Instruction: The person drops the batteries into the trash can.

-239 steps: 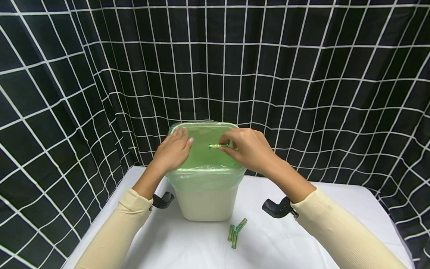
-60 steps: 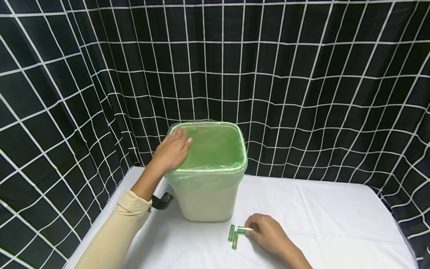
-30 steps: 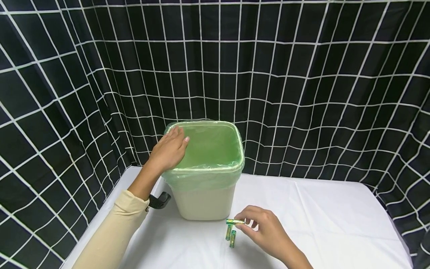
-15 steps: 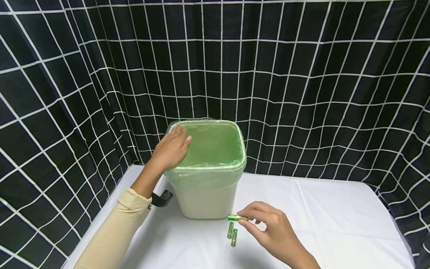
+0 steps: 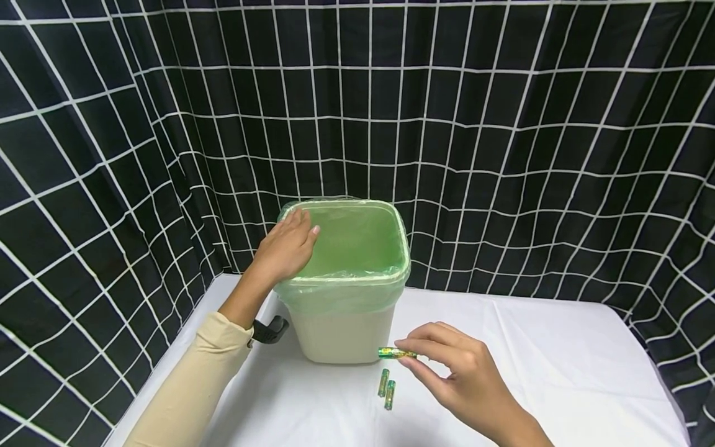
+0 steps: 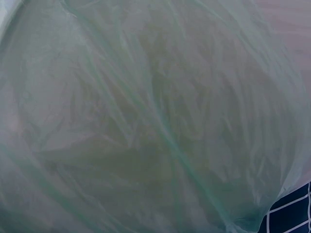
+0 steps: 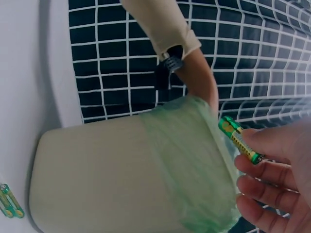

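Observation:
A cream bin [image 5: 343, 335] stands on the table, its rim wrapped in a translucent green bag [image 5: 341, 295]. My left hand [image 5: 285, 245] rests on the bin's left rim with fingers extended. Between thumb and fingertips, my right hand [image 5: 460, 375] pinches a green and yellow battery [image 5: 389, 352], held level above the table beside the bin's front right corner. In the right wrist view the same battery [image 7: 238, 139] shows its metal tip. Just below it two more batteries lie on the cloth, the left battery [image 5: 383, 382] and the right battery [image 5: 389, 395]. Bag plastic [image 6: 146, 116] fills the left wrist view.
White cloth covers the table [image 5: 530, 354]. Behind and to the left hangs a black curtain [image 5: 475, 124] with a white grid. A black wrist camera [image 5: 270, 330] on the left arm sits close to the bin's side.
Eight seconds ago my right hand held a battery over the bin, with three lying on the table. Since then it has picked up one of those three and raised it. My left hand stays put.

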Demonstrator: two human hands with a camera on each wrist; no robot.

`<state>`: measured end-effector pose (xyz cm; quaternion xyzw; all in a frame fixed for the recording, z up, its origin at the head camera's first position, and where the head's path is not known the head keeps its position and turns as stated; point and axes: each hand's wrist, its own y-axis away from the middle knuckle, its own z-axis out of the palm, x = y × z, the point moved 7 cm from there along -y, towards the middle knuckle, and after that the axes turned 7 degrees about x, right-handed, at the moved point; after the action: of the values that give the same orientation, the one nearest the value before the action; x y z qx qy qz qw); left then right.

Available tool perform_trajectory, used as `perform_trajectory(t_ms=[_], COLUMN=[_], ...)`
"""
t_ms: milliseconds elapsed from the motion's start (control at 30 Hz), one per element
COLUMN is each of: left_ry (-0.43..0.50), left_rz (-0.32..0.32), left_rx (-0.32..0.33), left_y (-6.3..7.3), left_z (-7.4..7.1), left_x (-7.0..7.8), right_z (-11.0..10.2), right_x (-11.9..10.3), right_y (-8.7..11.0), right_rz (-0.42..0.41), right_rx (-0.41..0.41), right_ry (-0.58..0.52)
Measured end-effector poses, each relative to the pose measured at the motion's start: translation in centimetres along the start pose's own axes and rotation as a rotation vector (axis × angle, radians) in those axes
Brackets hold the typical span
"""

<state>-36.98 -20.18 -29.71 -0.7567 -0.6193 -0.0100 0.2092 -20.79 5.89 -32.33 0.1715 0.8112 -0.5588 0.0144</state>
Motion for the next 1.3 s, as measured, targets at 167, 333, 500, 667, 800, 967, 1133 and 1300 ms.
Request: perform_trajectory(t_ms=[167, 333, 500, 667, 800, 967, 1133, 1300], left_ry=[0.007, 0.015, 0.011, 0.009, 0.016, 0.021, 0.015, 0.019], left_rz=[-0.001, 0.001, 0.004, 0.005, 0.002, -0.007, -0.003, -0.009], left_rx=[-0.001, 0.014, 0.017, 0.012, 0.011, 0.005, 0.0, 0.003], left_y=[0.1, 0.2, 0.2, 0.1, 0.1, 0.2, 0.0, 0.0], left_z=[0.2, 0.1, 0.0, 0.0, 0.0, -0.1, -0.1, 0.0], left_x=[-0.2, -0.1, 0.0, -0.1, -0.2, -0.2, -0.2, -0.2], right_z=[-0.3, -0.7, -0.9, -0.9, -0.9, -0.4, -0.2, 0.2], right_x=[-0.5, -0.9, -1.3, -1.7, -1.3, 0.0, 1.3, 2.8], right_y=[-1.4, -3.1, -4.6, -6.0, -7.1, -8.3, -9.5, -10.5], right_rz=[-0.051, -0.104, -0.133, -0.166, -0.155, -0.102, -0.109, -0.099], right_rx=[-0.006, 0.002, -0.001, -0.008, -0.031, -0.068, -0.047, -0.051], right_ry=[0.031, 0.066, 0.08, 0.09, 0.082, 0.089, 0.143, 0.19])
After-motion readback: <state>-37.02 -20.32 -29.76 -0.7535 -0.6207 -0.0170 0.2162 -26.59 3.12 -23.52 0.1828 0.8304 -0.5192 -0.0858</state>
